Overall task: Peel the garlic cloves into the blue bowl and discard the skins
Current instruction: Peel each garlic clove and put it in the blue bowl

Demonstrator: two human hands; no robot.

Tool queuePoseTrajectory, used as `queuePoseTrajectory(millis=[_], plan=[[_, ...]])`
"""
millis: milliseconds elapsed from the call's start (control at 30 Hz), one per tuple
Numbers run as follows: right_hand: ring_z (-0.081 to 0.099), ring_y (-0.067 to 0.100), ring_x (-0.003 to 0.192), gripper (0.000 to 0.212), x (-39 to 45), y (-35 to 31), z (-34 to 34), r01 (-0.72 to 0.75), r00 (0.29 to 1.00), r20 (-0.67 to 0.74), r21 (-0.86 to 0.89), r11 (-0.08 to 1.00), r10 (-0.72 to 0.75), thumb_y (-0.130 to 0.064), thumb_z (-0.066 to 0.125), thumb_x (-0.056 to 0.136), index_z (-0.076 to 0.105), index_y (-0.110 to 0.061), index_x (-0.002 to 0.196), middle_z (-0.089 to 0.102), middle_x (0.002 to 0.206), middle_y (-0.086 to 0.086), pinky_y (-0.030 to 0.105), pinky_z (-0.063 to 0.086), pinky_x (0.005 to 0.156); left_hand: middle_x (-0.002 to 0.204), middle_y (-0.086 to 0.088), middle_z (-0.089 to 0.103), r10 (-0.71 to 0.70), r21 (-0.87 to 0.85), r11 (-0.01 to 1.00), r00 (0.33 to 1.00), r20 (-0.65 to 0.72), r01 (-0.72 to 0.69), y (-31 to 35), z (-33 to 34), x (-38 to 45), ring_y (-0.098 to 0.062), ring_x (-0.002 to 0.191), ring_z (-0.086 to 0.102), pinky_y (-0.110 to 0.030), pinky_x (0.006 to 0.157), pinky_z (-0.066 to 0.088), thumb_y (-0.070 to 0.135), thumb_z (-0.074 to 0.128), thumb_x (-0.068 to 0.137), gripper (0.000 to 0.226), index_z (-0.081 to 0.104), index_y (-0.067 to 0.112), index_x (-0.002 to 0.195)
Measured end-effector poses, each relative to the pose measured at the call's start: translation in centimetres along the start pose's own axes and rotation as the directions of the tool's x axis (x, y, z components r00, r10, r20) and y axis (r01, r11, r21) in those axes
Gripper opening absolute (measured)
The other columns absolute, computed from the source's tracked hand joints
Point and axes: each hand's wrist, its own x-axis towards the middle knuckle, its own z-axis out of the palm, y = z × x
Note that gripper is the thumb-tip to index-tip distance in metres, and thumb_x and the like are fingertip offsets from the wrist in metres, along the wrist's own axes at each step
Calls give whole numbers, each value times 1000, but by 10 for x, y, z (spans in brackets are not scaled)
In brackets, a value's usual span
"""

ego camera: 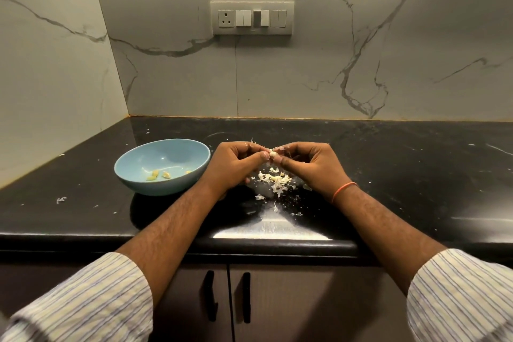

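Observation:
A small white garlic clove (273, 153) is pinched between the fingertips of my left hand (236, 165) and my right hand (308, 165), a little above the black counter. Thin wisps of skin stick up from the fingers of both hands. A blue bowl (138, 158) stands on the counter just left of my left hand, with a few peeled yellowish cloves (158, 174) in its bottom. Below my hands lies a loose heap of white garlic skins (274, 182).
The black stone counter (402, 169) runs to a marble wall at the back and on the left. Small skin scraps dot its surface. A switch panel (252, 18) is on the back wall. Cabinet doors with black handles (226, 297) are below the counter's front edge.

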Motion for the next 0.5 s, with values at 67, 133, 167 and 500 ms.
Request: queuePoseTrajectory(millis=[67,133,167,500], plan=[[79,20,91,23,0,1,0,8,1000,-13,-13,1000,-8,-19,84,87,82,-11,109,82,96,2,34,64,84,88,-19,78,-17,-20,1000,1000,0,17,1,0,-1,-4,57,64,-18,49,52,14,78,95,7,81,14,100],[79,19,89,23,1,2,0,11,1000,-25,-42,999,-12,-21,83,87,82,-10,108,82,94,1,35,64,83,85,-19,78,-7,-10,1000,1000,15,7,2,0,-2,-3,54,62,-17,48,52,14,79,94,6,80,13,100],[79,18,87,24,1,3,1,12,999,-28,-62,998,-14,-23,83,87,82,-10,107,82,93,0,36,65,82,83,-18,77,0,1,1000,1000,20,0,2,0,-2,-3,53,61,-17,48,52,14,79,94,6,80,12,99],[75,4,72,11,-1,0,6,107,993,-19,-288,952,-117,-22,76,97,84,-15,98,79,78,-10,23,59,69,77,-2,79,100,135,986,995,-2,-99,-7,3,0,-23,63,70,-45,63,62,34,82,88,18,82,21,101]])
